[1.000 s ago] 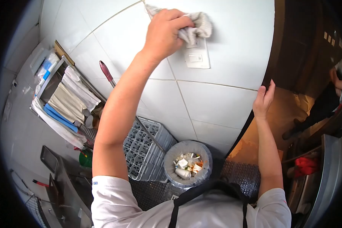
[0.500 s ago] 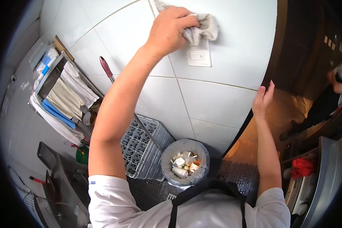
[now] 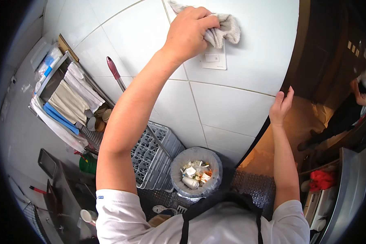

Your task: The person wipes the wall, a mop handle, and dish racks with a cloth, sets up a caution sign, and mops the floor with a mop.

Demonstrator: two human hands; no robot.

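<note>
My left hand (image 3: 190,34) is closed around a pale grey cloth (image 3: 227,29) and presses it to the white tiled wall (image 3: 236,91). Just below the cloth is a white wall switch (image 3: 214,59), its upper part covered by the hand and cloth. My right hand (image 3: 282,106) rests at the wall's right edge beside the doorway, thumb and fingers apart, holding nothing.
Below me stands a lined trash bin (image 3: 216,179) with food scraps and a cup inside. Grey dish racks (image 3: 162,150) and a red-handled pole (image 3: 113,68) are beside it. Towels (image 3: 71,101) hang on a shelf at left. Another person (image 3: 349,107) stands beyond the doorway.
My left hand and the cloth have shifted slightly to the right across the wall above the switch. My right hand keeps its place. A shoe and a cup now show low in view.
</note>
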